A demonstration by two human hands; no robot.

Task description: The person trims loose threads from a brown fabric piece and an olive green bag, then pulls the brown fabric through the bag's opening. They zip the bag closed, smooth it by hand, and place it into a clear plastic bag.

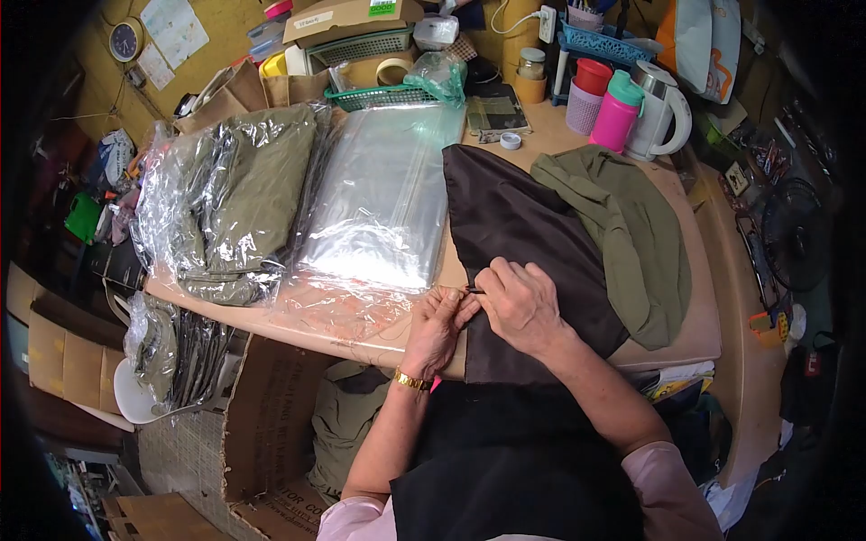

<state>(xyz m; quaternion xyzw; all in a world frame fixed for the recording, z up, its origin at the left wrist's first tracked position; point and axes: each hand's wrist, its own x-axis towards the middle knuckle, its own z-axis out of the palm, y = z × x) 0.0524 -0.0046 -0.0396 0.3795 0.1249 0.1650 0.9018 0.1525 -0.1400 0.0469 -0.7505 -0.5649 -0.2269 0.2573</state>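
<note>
A dark brown, smooth garment (pixel 532 216) lies on the table in front of me, with an olive green part (pixel 622 234) spread along its right side. At the left edge of the dark cloth, my left hand (pixel 439 325) is closed in a pinch on the fabric's edge. My right hand (pixel 523 302) is closed right beside it, fingers curled over the cloth. A small dark tip shows between the two hands; what it belongs to is hidden by the fingers.
Left of the hands lie a stack of clear plastic bags (pixel 374 198) and bagged olive garments (pixel 244 189). A green basket (pixel 379 97), pink bottle (pixel 618 113) and kettle (pixel 663 113) stand at the back. Below the table's front edge is an open cardboard box (pixel 262 415).
</note>
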